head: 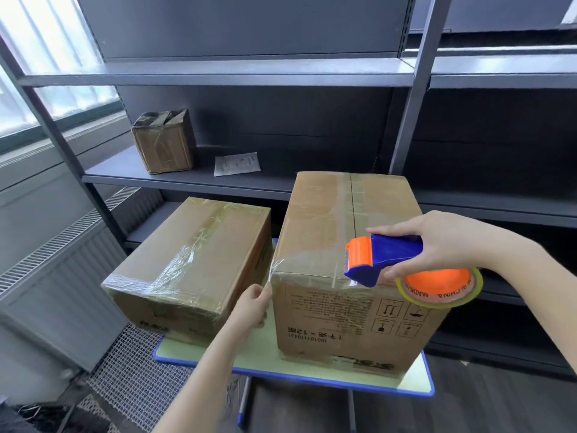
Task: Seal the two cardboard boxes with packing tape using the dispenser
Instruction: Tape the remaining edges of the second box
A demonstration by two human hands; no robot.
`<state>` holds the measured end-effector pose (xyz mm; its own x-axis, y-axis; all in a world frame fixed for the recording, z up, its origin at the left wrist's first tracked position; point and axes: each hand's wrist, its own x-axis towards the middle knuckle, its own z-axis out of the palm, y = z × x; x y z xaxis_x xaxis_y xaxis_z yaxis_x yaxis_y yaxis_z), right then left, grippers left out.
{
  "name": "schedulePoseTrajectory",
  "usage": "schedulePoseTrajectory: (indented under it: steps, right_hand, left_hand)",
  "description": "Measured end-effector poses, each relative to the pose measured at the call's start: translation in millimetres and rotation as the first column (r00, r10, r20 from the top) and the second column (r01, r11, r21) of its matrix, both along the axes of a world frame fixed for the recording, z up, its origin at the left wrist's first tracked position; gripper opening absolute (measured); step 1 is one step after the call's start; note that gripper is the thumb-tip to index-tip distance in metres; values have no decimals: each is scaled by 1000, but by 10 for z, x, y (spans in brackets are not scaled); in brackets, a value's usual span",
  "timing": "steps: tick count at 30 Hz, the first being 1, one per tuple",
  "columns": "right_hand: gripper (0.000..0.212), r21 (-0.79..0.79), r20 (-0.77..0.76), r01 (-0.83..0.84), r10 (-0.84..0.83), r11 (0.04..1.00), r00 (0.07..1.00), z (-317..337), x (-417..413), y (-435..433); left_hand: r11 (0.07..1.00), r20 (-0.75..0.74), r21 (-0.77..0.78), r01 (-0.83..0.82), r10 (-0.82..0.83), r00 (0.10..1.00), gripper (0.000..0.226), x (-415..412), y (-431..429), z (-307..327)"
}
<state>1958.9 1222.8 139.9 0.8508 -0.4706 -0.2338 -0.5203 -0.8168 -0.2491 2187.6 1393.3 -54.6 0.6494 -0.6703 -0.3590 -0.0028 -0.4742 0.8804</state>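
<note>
Tape dispenser (387, 257) — blue and orange, at near top edge of taller box (337, 232), gripped by right hand (437, 242), fingers curled round handle. Left hand (251, 304) pinching clear tape (272, 276) at that box's left corner. Lower box (193, 257) just beside, taped — both on blue-rimmed table (296, 368).

There is just one camera, worn on the person's head, facing forward and steeply down over the small bench (415, 381). It sits close in: the left forearm (203, 379) and right forearm (537, 276) enter from the lower edges, and the low cardboard box (193, 254) and tall cardboard box (343, 220) fill the middle. The wide lens bows the dark shelving (249, 79) behind, with the uprights leaning outward.
</note>
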Motion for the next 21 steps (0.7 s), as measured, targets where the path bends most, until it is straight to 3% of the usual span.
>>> schedulePoseTrajectory:
  steps: [2, 4, 7, 8, 10, 11, 12, 17, 21]
  right_hand:
    - [83, 27, 13, 1, -1, 1000, 1000, -19, -7, -31]
    - [81, 37, 15, -15, 15, 999, 1000, -31, -2, -58]
    - [83, 41, 10, -27, 26, 999, 1000, -29, -6, -80]
    - [83, 47, 10, -28, 28, 998, 1000, -28, -10, -86]
    - [84, 59, 16, -25, 24, 998, 1000, -35, -22, -111]
    - [84, 57, 16, -24, 23, 998, 1000, -39, -27, -126]
    - [84, 52, 13, -28, 28, 998, 1000, -42, -28, -135]
    - [76, 5, 14, -67, 67, 998, 998, -43, 43, -101]
    - [67, -43, 39, -123, 125, 991, 991, -60, 238, -3]
  left_hand:
    - [994, 253, -79, -82, 100, 962, 16, 5, -35, 51]
    - [952, 345, -278, -124, 220, 912, 17, -18, -54, 226]
    - [887, 484, -454, 85, 165, 860, 33, -191, -69, 487]
    - [891, 611, -408, 202, 102, 785, 40, -276, -79, 519]
    - [925, 872, -191, 328, 6, 490, 54, -427, -122, 467]
    - [939, 936, -99, 330, -24, 351, 63, -480, -144, 417]
    - [948, 962, -42, 317, -48, 270, 69, -501, -167, 364]
    - [958, 980, -19, 287, -40, 197, 60, -380, -180, 342]
    - [960, 968, 97, 264, -153, 200, 62, -88, -172, 424]
